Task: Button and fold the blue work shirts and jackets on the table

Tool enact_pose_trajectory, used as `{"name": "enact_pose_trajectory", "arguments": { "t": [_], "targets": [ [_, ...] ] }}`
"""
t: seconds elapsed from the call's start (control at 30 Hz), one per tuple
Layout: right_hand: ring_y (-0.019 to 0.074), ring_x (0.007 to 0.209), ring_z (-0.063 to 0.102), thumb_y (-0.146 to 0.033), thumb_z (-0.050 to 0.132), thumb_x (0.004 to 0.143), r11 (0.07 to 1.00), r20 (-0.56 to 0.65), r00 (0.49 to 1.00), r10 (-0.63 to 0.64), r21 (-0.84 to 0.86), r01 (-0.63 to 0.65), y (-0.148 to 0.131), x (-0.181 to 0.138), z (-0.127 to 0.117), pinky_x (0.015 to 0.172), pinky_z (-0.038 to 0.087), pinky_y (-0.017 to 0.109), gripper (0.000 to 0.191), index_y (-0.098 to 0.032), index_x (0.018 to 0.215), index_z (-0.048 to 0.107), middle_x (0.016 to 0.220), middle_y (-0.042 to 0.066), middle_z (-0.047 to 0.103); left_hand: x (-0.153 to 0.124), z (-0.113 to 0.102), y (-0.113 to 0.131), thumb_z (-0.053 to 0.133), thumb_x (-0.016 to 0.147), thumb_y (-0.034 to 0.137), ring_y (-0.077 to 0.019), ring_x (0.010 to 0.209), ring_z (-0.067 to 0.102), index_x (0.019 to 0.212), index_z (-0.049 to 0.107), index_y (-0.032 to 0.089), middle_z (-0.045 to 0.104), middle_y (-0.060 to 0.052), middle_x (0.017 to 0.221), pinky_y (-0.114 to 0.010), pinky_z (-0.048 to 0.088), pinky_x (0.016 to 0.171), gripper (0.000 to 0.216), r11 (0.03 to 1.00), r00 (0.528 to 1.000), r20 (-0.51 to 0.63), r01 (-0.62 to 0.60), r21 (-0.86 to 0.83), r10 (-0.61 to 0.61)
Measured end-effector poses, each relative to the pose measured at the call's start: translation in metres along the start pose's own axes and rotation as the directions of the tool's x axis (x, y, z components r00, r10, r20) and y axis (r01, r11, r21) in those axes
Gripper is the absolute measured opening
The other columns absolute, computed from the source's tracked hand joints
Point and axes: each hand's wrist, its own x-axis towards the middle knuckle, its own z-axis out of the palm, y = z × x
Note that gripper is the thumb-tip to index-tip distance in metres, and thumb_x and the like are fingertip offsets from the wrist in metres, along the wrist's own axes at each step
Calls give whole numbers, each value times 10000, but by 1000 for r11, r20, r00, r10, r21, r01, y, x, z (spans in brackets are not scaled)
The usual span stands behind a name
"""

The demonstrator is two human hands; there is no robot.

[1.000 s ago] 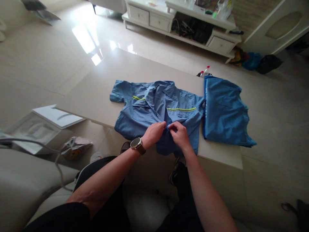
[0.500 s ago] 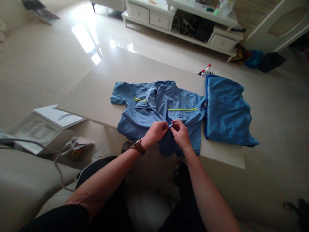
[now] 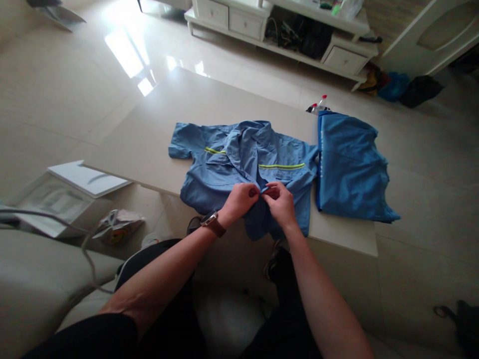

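A short-sleeved blue work shirt (image 3: 220, 177) with yellow-green chest stripes lies front up on the pale table (image 3: 149, 134), its lower part hanging over the near edge. Both my hands meet at its front opening, below the stripes. My left hand (image 3: 243, 197), with a watch on the wrist, pinches one front edge. Opposite it, my right hand (image 3: 279, 199) pinches the other edge, fingertips touching or nearly touching the left ones. Whether a button sits between the fingertips is too small to tell. The upper front, by the collar, lies apart.
A stack of folded blue garments (image 3: 352, 169) lies at the table's right end, against the shirt's sleeve. Bottles with red caps (image 3: 321, 102) show behind it. A white TV cabinet (image 3: 245, 25) stands across the floor. To the left are a white box (image 3: 86, 179) and a grey cable (image 3: 90, 254).
My hands have stayed at the shirt's front opening, and their fingertips have drawn closer together. The whole view has shifted slightly.
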Motion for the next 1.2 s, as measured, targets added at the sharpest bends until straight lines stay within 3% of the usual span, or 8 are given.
{"name": "enact_pose_trajectory", "arguments": {
  "t": [0.3,0.8,1.2],
  "targets": [
    [211,820,746,-284,682,838,996,21,997,-70,-55,71,-7,-2,0,797,585,337,242,-238,1072,725,889,30,776,-1,1,-1,663,799,54,-164,740,723,872,789,163,788,-43,804,-249,528,704,182,999,998,-48,32,-31,-33],
    [205,816,719,-208,648,782,983,13,993,-115,-143,116,-9,-1,-2,791,582,327,316,-227,1089,719,880,26,753,3,-2,-4,618,830,125,-158,736,696,872,758,146,767,-39,798,-237,502,677,147,980,998,62,13,-198,-1],
    [214,836,709,-170,611,812,954,53,982,-179,-236,187,-8,-3,-2,860,567,356,386,-241,1177,713,896,22,737,2,-9,-3,590,845,98,-149,742,661,878,759,151,758,-33,816,-243,482,727,181,993,993,95,-63,-96,72]
  ]
}}
